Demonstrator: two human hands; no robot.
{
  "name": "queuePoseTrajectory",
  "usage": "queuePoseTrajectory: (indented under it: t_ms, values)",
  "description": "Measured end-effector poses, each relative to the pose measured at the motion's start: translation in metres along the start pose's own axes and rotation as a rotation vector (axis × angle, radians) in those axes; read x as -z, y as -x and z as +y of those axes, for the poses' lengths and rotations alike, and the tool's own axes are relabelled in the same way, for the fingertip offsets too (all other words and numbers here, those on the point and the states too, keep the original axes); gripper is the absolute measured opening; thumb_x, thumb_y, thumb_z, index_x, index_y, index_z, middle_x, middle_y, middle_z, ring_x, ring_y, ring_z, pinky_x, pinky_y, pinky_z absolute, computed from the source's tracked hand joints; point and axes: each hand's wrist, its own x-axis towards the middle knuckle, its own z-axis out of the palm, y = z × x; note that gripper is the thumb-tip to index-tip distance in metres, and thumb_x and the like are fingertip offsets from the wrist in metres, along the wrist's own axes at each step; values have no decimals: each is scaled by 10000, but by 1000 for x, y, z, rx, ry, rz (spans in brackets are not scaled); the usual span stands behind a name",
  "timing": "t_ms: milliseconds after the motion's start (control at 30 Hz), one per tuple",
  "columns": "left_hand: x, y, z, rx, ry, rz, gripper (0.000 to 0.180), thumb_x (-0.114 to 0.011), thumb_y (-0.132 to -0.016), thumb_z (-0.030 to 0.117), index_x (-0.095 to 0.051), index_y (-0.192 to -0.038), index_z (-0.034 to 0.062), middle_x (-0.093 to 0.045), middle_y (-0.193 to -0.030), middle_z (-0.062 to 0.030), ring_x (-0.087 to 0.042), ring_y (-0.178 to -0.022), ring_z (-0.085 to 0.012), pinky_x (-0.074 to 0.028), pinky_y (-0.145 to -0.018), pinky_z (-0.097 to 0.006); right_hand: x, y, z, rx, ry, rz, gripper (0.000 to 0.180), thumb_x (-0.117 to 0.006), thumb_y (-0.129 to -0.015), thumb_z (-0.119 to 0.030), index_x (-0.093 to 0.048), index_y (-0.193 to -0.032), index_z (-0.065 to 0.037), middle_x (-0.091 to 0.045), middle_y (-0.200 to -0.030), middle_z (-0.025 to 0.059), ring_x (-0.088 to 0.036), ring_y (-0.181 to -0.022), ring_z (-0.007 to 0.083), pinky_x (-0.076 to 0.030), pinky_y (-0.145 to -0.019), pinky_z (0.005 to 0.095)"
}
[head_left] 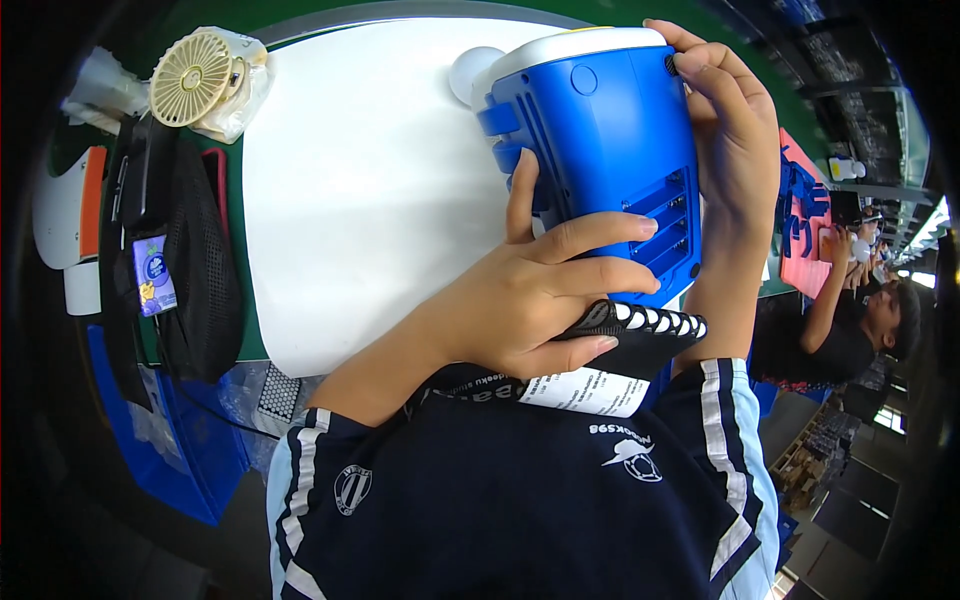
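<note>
I hold a blue and white plastic device (605,130) up close over the white table (360,180). Its blue underside faces me, with an open ribbed compartment at its lower right. My left hand (540,285) presses against that underside, fingers across the compartment, and also clamps a black strip with white segments (640,325) under the fingers. My right hand (735,130) grips the device's right side, fingertips curled over the top edge. A white label (585,390) lies against my dark shirt below.
A small beige fan in a plastic bag (200,80) lies at the table's far left corner. A black mesh bag (195,260) and a blue bin (150,430) sit left. Another person (850,320) works at a bench to the right.
</note>
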Motion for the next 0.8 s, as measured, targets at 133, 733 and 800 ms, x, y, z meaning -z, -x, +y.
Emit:
queuePoseTrajectory:
  t_ms: [133, 733, 800]
  values:
    - [0, 2, 0, 1, -2, 12, 341, -589, -646, 279, -638, -962, 159, -480, -1164, -111, -371, -1171, -203, 206, -973, -443, -2, -1, 0, -8, -17, -17, 88, -528, -790, -79, -557, -803, 2, -526, -1116, 191, -555, -895, 191, -480, -798, 304]
    - [-2, 2, -1, -15, -20, 16, 342, -591, -640, 282, -634, -959, 167, -479, -1171, -109, -338, -1199, -205, 216, -968, -456, -2, 0, 1, 33, -9, -15, 55, -558, -776, -60, -556, -770, -6, -541, -1094, 185, -569, -879, 199, -492, -778, 312]
    - [-2, 1, -1, -17, -17, 22, 341, -589, -639, 283, -634, -956, 167, -477, -1173, -108, -337, -1200, -205, 216, -968, -456, -1, -1, 0, 44, -6, -17, 61, -563, -776, -66, -553, -769, -7, -539, -1097, 186, -567, -885, 199, -492, -779, 313]
